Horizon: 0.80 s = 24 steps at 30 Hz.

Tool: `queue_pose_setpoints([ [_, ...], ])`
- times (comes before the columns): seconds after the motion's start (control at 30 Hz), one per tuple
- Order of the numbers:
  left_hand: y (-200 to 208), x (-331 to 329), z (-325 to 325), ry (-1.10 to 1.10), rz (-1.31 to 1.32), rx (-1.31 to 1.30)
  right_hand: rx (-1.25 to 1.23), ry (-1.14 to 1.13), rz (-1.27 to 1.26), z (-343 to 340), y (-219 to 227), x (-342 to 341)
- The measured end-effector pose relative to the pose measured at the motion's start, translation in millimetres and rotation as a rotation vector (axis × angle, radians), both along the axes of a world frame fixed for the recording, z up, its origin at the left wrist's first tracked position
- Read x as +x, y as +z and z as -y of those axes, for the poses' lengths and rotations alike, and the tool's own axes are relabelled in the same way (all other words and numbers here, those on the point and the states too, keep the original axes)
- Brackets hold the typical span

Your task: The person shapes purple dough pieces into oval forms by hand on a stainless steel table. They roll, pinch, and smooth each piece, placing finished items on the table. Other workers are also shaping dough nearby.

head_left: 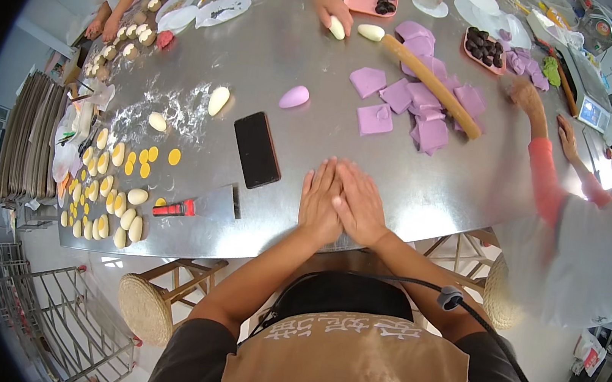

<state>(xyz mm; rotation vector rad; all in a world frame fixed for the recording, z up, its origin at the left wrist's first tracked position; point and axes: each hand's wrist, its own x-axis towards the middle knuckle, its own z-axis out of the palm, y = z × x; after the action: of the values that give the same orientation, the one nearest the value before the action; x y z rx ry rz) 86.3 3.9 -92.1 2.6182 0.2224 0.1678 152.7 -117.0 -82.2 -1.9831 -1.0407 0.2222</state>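
My left hand [321,207] and my right hand [361,207] press together at the table's near edge, cupped side by side with the fingers pointing away from me. The right thumb crosses over the left hand. Whatever the palms enclose, if anything, is hidden. Left of them lies a black phone [257,150]. Beyond it are a purple egg-shaped dough piece [294,97] and a white egg-shaped dough piece [218,101]. A scraper with a red handle [175,208] rests near the left front edge.
White and yellow egg-shaped pieces [137,196] cluster at left. Purple dough squares [424,102] lie under a wooden rolling pin [432,86]. Dark lumps fill a pink tray [484,50]. Co-workers' hands [333,15] work across the table and at right [525,97]. A stool [146,309] stands below left.
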Motion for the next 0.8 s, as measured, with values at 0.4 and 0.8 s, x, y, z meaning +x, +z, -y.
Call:
queue_pose_setpoints([
  [0.4,-3.6,26.9,-5.6,-0.082,0.129,-0.094,0.518,-0.149,-0.358,-14.3,-22.6,9.6],
  [0.8,4.3,59.0,-15.0,0.113,0.124,0.016,0.418,-0.110,-0.116,-44.3,-22.2,42.7],
])
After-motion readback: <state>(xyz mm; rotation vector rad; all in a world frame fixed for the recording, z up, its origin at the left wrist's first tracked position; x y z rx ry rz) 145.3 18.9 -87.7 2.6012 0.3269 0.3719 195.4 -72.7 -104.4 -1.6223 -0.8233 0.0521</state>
